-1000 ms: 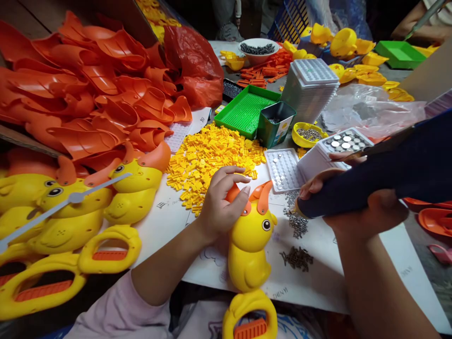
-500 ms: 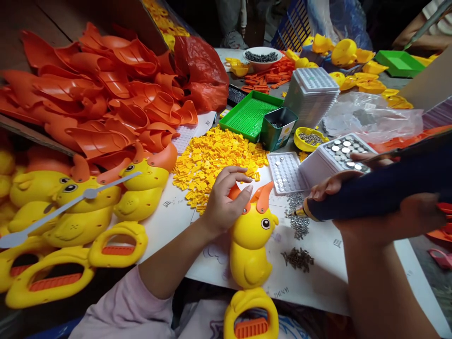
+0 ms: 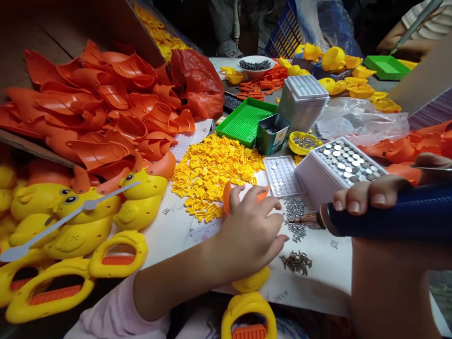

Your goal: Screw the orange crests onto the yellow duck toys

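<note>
My left hand (image 3: pixel 252 228) is over the yellow duck toy (image 3: pixel 252 281) and hides most of its body. The fingers are apart and point toward the small silver screws (image 3: pixel 294 207), and I see nothing held in them. An orange piece (image 3: pixel 226 197) on the toy's head shows past my fingers. The toy's ring handle (image 3: pixel 226 325) hangs past the table's near edge. My right hand (image 3: pixel 370 195) is wrapped round a blue electric screwdriver (image 3: pixel 395 214). Its bit reaches left over the silver screws. Darker screws (image 3: pixel 297 262) lie in a heap nearer to me.
Finished-looking duck toys (image 3: pixel 141 202) and a heap of orange parts (image 3: pixel 116 103) fill the left. Small yellow pieces (image 3: pixel 219 165) spread across the middle. Behind are a green tray (image 3: pixel 247 122), a dark tin (image 3: pixel 272 134) and a white tray of silver discs (image 3: pixel 348 160).
My left hand has moved right and down from the toy's head, now covering its body. The screwdriver in my right hand has shifted right and slightly down, its bit staying near the silver screws.
</note>
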Demonstrator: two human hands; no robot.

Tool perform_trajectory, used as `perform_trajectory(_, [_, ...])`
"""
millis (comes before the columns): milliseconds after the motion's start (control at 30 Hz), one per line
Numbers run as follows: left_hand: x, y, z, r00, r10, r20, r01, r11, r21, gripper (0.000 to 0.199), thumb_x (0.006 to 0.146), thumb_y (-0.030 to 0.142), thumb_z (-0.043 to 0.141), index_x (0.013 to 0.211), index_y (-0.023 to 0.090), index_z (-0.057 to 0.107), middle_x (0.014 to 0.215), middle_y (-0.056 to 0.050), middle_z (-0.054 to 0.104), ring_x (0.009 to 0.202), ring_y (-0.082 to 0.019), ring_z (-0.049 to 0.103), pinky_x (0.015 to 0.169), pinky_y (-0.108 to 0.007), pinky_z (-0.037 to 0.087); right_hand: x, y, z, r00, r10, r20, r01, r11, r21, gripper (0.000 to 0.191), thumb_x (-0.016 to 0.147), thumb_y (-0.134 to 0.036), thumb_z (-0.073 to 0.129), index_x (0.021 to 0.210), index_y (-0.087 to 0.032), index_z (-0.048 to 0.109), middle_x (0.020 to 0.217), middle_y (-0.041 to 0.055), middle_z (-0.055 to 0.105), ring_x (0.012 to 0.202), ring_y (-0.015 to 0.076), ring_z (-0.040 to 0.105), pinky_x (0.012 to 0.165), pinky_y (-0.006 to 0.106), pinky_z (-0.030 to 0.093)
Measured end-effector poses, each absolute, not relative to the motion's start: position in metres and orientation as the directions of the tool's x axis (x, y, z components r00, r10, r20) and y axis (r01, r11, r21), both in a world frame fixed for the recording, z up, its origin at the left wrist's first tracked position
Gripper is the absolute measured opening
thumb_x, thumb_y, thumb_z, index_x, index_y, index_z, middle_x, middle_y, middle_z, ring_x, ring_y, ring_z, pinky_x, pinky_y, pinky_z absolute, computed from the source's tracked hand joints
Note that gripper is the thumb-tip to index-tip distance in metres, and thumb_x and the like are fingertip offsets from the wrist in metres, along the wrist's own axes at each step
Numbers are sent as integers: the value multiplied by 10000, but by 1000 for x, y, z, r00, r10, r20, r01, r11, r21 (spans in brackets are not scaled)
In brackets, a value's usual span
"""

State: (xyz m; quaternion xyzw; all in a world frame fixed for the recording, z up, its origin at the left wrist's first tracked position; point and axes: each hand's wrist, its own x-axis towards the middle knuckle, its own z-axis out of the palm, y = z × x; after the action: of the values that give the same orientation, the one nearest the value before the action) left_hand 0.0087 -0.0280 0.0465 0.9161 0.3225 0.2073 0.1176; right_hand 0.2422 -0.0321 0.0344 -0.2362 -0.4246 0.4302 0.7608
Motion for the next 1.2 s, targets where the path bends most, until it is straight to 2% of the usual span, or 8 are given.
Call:
perform_trajectory(133, [27,-24,51,737,629,247,564,-774,288,196,845,338,638,829,151,696,1137,-89,677,1130,-378,517,920,-619,313,243,-38,44,209,776,596,-302,630,-715,466,776,-637,587,1076,-298,695,602,-29,590,377,140,456,357,329,478])
perform_trajectory(267, [38,-18,48,756,629,183,561,-766,315,150,834,270,636,749,162,696,1149,-81,670,1137,-371,504,920,-619,324,243,-46,51,241,783,573,-316,622,-717,541,718,-636,645,1152,-313,668,614,-46,573,391,136,439,370,329,471])
perform_trajectory(467, [42,-16,43,752,643,142,573,-745,341,196,872,223,578,724,164,692,1086,-79,690,1107,-358,514,889,-605,328,234,-54,60,406,834,375,-308,511,-803,358,725,-554,716,1026,-364,679,620,-56,524,459,148,482,454,338,486])
perform_trajectory(600, [45,-16,43,742,648,171,575,-746,336,144,847,297,644,833,171,712,1140,-99,669,1086,-349,515,887,-588,327,237,-54,58,400,794,459,-311,588,-747,468,687,-616,701,1061,-337,658,593,-47,538,409,163,465,409,357,465])
perform_trajectory(767, [48,-16,42,745,620,246,520,-771,368,139,869,237,612,788,192,715,1090,-48,694,1077,-318,527,877,-539,313,237,-62,60,392,881,265,-354,410,-841,491,690,-638,684,1120,-420,589,783,3,639,708,272,656,636,476,555])
perform_trajectory(867, [48,-14,40,745,606,279,495,-783,378,162,876,227,608,750,181,699,1030,-30,715,1078,-313,530,889,-531,293,237,-62,61,398,887,234,-358,385,-851,523,669,-670,670,1121,-418,588,841,21,655,791,305,670,658,509,560])
perform_trajectory(1033, [46,-12,39,743,612,272,505,-779,372,150,866,242,644,737,180,689,1009,-37,723,1063,-302,537,889,-509,286,235,-60,62,398,879,262,-339,406,-849,483,684,-654,667,1103,-420,609,806,10,653,741,290,669,613,493,560])
perform_trajectory(1200, [44,-13,37,737,615,279,504,-776,378,170,879,265,633,743,187,700,983,-29,716,1039,-287,549,847,-475,296,227,-54,63,446,820,358,-312,517,-797,405,707,-590,707,1048,-375,670,631,-49,587,504,184,563,505,387,533])
